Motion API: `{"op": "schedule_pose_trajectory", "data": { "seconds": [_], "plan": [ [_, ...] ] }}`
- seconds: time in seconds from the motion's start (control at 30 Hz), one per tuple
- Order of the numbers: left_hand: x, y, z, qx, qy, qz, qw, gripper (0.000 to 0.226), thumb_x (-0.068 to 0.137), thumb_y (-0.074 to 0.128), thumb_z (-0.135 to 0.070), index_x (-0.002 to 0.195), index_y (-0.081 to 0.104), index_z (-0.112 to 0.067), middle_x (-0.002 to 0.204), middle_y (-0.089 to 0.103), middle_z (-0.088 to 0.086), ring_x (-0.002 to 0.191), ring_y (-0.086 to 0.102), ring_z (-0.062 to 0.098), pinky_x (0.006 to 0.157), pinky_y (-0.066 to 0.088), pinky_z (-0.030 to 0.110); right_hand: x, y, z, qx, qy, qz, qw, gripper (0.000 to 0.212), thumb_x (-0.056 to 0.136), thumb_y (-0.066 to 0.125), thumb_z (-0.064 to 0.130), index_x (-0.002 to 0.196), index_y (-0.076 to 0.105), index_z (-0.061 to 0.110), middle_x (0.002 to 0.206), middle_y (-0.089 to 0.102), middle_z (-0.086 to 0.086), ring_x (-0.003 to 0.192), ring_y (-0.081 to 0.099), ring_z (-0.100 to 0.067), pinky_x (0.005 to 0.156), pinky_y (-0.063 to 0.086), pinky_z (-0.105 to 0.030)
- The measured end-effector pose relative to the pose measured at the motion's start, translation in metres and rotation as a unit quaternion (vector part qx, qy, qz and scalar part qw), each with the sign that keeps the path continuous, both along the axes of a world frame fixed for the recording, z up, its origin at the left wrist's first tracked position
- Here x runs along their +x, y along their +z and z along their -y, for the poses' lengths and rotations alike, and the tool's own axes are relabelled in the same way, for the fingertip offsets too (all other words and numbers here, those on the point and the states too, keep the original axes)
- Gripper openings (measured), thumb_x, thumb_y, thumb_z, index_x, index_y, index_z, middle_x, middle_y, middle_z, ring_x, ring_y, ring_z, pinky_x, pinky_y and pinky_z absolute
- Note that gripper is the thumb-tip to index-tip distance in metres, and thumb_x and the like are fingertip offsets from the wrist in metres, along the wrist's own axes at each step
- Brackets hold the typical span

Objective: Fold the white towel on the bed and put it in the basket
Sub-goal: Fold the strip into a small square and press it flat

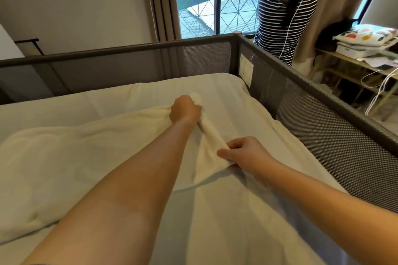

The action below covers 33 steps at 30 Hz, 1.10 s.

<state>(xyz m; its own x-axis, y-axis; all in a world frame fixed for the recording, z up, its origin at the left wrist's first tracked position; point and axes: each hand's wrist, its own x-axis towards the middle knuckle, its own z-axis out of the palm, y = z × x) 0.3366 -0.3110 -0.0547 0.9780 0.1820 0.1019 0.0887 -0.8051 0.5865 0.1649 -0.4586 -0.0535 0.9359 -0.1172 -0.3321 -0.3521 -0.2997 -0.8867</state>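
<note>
Towel [64, 157] edge bunched on bed [237, 221]: left hand [186, 109] grips far corner, right hand [245, 153] pinches near corner, near mesh rail [323, 125].

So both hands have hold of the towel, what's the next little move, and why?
Probably lift that edge and carry it leftward over the rest. The left hand grips the towel at its far corner, the right hand pinches the near one, and the rest lies spread on the bed.
</note>
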Motion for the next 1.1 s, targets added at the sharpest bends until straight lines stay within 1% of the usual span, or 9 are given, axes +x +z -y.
{"op": "schedule_pose_trajectory", "data": {
  "seconds": [0.07,0.17,0.23,0.37,0.57,0.7,0.8,0.87,1.1],
  "plan": [
    [0.0,0.009,-0.013,-0.044,-0.005,0.01,0.999,0.026,0.092,0.069,-0.032,0.109,0.075,-0.012,0.11,0.074,0.009,0.099,0.07,0.032,0.078,0.051,0.034,-0.004,0.01,-0.007,0.004,0.004,0.026,1.0,0.008,0.087,0.084,0.017,0.089,0.085,0.009,0.088,0.083,-0.009,0.077,0.08,-0.017,0.074,0.068,-0.03],
    [0.001,0.026,-0.037,-0.111,-0.013,0.026,0.993,0.024,0.089,0.071,-0.028,0.105,0.078,-0.012,0.104,0.075,0.007,0.095,0.07,0.029,0.081,0.052,0.029,-0.009,0.026,-0.024,0.014,0.011,0.065,0.998,0.009,0.086,0.084,0.017,0.09,0.084,0.01,0.089,0.084,-0.008,0.086,0.081,-0.022,0.085,0.068,-0.04],
    [-0.001,0.037,-0.057,-0.157,-0.008,0.038,0.987,0.023,0.087,0.073,-0.027,0.105,0.078,-0.013,0.103,0.075,0.006,0.094,0.072,0.027,0.088,0.06,0.034,-0.013,0.036,-0.041,0.007,0.021,0.09,0.996,0.009,0.085,0.084,0.019,0.091,0.084,0.013,0.087,0.083,-0.005,0.084,0.081,-0.02,0.085,0.068,-0.041],
    [-0.007,0.058,-0.109,-0.204,-0.005,0.053,0.978,0.019,0.09,0.074,-0.025,0.107,0.077,-0.015,0.097,0.072,0.003,0.092,0.073,0.026,0.085,0.064,0.043,-0.02,0.052,-0.087,-0.025,0.047,0.141,0.989,0.016,0.086,0.083,0.026,0.101,0.084,0.021,0.093,0.081,-0.001,0.088,0.078,-0.02,0.084,0.068,-0.044],
    [-0.027,0.081,-0.205,-0.219,-0.002,0.068,0.973,0.017,0.091,0.074,-0.025,0.105,0.075,-0.016,0.102,0.075,0.006,0.091,0.074,0.023,0.079,0.066,0.04,-0.036,0.068,-0.172,-0.061,0.08,0.199,0.975,0.018,0.091,0.079,0.036,0.106,0.082,0.028,0.099,0.075,0.012,0.091,0.071,-0.013,0.085,0.066,-0.036],
    [-0.044,0.088,-0.268,-0.23,0.01,0.069,0.971,0.019,0.093,0.074,-0.022,0.111,0.072,-0.015,0.104,0.072,0.004,0.081,0.067,0.011,0.057,0.056,0.024,-0.046,0.075,-0.231,-0.054,0.116,0.22,0.967,0.003,0.093,0.079,0.034,0.094,0.077,0.036,0.09,0.072,0.018,0.085,0.068,-0.008,0.078,0.06,-0.025],
    [-0.054,0.091,-0.317,-0.225,0.014,0.068,0.972,0.024,0.093,0.075,-0.02,0.116,0.072,-0.015,0.108,0.072,0.004,0.091,0.07,0.017,0.061,0.057,0.024,-0.051,0.079,-0.275,-0.046,0.144,0.227,0.962,0.004,0.094,0.077,0.032,0.096,0.08,0.031,0.091,0.074,0.016,0.082,0.068,-0.006,0.069,0.052,-0.015],
    [-0.057,0.093,-0.348,-0.227,0.012,0.066,0.971,0.027,0.093,0.075,-0.019,0.119,0.072,-0.015,0.111,0.073,0.005,0.095,0.071,0.02,0.067,0.061,0.028,-0.052,0.079,-0.304,-0.048,0.154,0.225,0.961,0.011,0.095,0.076,0.029,0.101,0.083,0.025,0.092,0.075,0.015,0.081,0.067,-0.004,0.069,0.052,-0.014],
    [-0.067,0.087,-0.437,-0.216,0.009,0.069,0.974,0.024,0.095,0.073,-0.02,0.119,0.072,-0.022,0.105,0.071,-0.005,0.09,0.067,0.008,0.062,0.052,0.021,-0.051,0.07,-0.391,-0.047,0.181,0.225,0.956,0.019,0.093,0.077,0.027,0.109,0.084,0.02,0.101,0.079,0.01,0.089,0.07,-0.008,0.083,0.058,-0.023]
  ]
}}
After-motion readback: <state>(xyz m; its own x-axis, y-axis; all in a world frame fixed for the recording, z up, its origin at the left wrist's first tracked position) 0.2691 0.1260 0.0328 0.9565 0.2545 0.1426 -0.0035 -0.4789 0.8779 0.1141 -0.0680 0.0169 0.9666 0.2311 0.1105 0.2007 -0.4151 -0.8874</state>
